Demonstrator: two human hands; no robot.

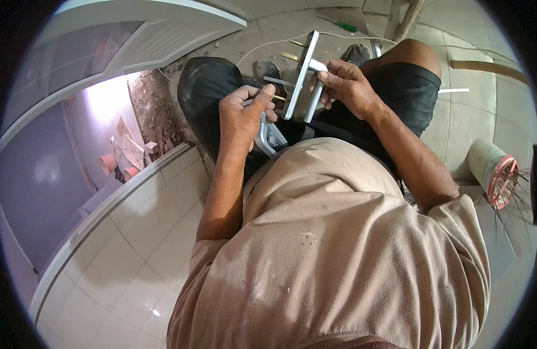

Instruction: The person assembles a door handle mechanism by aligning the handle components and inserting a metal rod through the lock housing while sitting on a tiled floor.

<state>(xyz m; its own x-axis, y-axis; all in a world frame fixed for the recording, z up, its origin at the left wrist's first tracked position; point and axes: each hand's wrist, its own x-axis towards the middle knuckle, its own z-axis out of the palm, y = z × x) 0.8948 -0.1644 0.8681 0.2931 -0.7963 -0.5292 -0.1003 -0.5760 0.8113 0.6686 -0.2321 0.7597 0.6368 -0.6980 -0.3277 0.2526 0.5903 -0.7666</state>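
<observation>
My right hand [351,87] grips a silver door handle [301,78] by its lever, which points down toward my lap. The long backplate stands almost on edge, and brass posts [290,56] and a square metal spindle [278,81] stick out of its left face. Thumb and fingers of my left hand [243,113] are pinched on the end of the lower brass post [279,98]. Below that hand, a second silver handle part [270,137] lies in my lap against the dark shorts, partly hidden by the hand and the shirt.
A white door leaf [181,29] stands at the upper left, above a threshold [114,200] with rubble beyond. A green-handled screwdriver [346,27] and a pale cable [262,43] lie on the far floor. At right are a curved wooden piece [488,69] and a red-rimmed container [489,168] of thin wires.
</observation>
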